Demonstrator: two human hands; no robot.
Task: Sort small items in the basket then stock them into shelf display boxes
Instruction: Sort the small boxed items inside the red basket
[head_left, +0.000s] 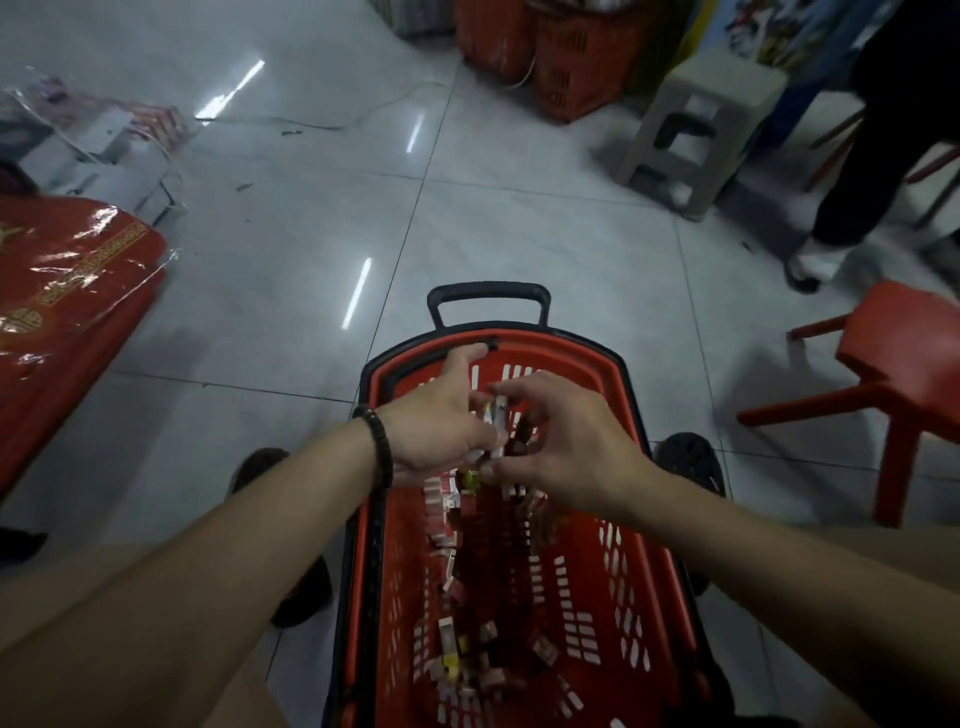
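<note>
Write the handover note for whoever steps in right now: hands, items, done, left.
Left hand: grips a bundle of small packs, held above the far end of the basket.
Right hand: fingers and thumb curled onto the same bundle from the other side.
Items: loose packs lie mixed along the basket floor, from under the hands to the near end.
Done: one bundle gathered.
Left: sort the remaining loose packs, then stock the shelf display boxes, which are not in view.
</note>
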